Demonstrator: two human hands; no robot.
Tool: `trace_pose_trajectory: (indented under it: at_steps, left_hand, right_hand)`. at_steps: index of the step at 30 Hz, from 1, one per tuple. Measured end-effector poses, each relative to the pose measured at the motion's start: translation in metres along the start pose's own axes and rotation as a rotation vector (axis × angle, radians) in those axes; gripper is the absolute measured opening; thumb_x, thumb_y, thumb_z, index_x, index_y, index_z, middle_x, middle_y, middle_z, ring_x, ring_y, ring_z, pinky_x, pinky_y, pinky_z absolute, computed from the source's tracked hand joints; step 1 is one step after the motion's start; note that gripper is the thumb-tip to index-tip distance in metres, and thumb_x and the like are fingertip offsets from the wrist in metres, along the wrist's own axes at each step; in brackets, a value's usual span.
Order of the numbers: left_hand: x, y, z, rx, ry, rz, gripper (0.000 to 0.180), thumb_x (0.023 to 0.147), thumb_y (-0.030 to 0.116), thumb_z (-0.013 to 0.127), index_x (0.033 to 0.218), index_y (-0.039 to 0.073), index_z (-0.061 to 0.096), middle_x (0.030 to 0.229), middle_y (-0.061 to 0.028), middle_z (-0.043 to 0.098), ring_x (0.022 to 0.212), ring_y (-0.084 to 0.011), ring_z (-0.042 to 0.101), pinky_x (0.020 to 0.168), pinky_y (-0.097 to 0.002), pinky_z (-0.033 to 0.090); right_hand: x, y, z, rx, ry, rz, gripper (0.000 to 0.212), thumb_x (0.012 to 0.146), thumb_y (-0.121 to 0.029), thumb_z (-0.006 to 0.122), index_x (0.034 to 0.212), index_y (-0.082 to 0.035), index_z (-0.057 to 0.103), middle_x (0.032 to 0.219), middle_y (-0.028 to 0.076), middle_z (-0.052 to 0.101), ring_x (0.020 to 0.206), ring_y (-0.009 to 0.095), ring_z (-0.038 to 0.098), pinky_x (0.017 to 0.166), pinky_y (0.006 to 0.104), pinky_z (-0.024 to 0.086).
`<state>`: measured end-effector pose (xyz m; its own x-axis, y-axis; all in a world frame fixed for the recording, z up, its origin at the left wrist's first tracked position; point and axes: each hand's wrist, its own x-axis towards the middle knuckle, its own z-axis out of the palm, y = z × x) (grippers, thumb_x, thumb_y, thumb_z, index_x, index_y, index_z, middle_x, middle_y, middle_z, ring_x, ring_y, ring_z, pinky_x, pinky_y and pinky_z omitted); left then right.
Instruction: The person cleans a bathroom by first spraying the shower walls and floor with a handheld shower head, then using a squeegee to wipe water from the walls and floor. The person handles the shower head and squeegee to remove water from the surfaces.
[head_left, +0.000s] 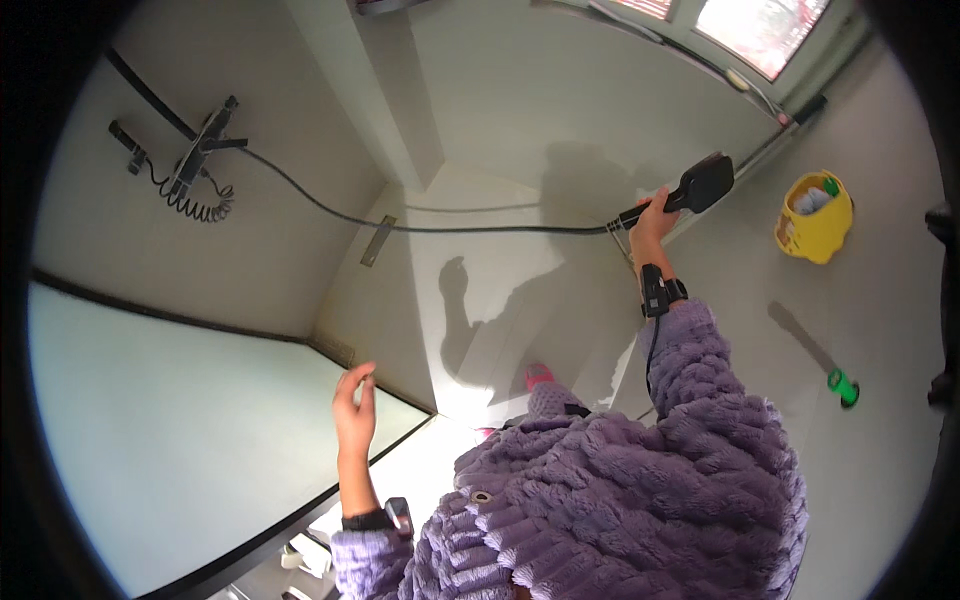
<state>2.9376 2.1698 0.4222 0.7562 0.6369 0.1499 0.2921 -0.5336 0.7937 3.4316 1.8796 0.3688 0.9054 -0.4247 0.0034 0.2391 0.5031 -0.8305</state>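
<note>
Showerhead [708, 183] black, paddle-shaped; right hand [652, 220] round slim handle [677, 202]; hose [480, 230] slender.

Right hand [652, 218] around black shower head [708, 182]

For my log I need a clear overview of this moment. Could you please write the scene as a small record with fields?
Right hand: closed around a black shower head
Left hand: raised, fingers partly curled, nothing seen in it
Hose: dark, runs from the black mixer to the shower head
Left side: frosted glass panel
Right side: yellow container holding small items; separate green object
Clothing: purple textured top
</note>
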Motion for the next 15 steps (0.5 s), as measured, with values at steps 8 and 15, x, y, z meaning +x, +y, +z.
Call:
trace_pose_trajectory:
  at_steps: [8,15]
  left_hand:
    - [-0.116,0.027,-0.057,-0.046,0.552,-0.303,0.023,0.092,0.005,0.048,0.112,-0.003,0.055,0.11,-0.0105,0.059,0.099,-0.0177,0.056,0.088,-0.029,0.045]
    - [-0.174,0.047,-0.087,0.124,0.83,-0.368,0.023,0.094,0.019,0.051,0.08,0.002,0.054,0.067,-0.0025,0.055,0.064,-0.0082,0.049,0.061,-0.0223,0.04]
  right_hand:
    - [0.058,0.044,0.045,-0.17,-0.123,0.074,0.038,0.089,-0.029,0.059,0.108,-0.004,0.039,0.064,0.004,0.048,0.057,0.016,0.05,0.053,0.0356,0.044]
    - [0.025,0.067,0.037,-0.069,-0.385,0.162,0.029,0.088,-0.027,0.062,0.093,-0.007,0.042,0.065,0.002,0.048,0.054,0.015,0.05,0.052,0.0336,0.044]
